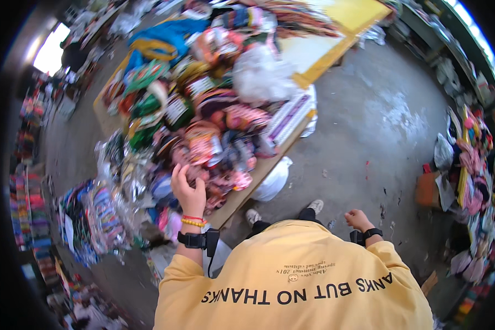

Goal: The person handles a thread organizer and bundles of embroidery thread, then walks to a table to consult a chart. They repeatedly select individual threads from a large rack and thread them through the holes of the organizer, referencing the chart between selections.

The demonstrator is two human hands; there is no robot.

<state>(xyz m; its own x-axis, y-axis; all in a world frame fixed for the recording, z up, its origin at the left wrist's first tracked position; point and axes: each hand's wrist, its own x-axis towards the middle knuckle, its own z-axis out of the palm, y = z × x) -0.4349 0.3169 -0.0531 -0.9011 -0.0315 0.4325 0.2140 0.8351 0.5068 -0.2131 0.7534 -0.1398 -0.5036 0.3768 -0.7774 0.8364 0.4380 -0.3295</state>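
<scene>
Beyond our yellow shirt (297, 258), by the table's (234, 205) near corner, our left hand (189, 190) seems to sort pink bundles (204, 142), its grip unclear; our right hand (359, 220) loosely curls together. Lifting one next probably needs a pinch.

Table (234, 206): textile bundles (203, 137) heaped from near corner along left side. Plastic bag (261, 74) on the heap's right flank; flat pack (289, 118) on its near side, along the right edge. Strands (308, 23) toward the far end. Floor — bagged bundles (103, 212) beyond the left edge, shoes (315, 207) off the right edge. Well right of the table — carton (428, 190) just left of a fabric heap (473, 165).
</scene>
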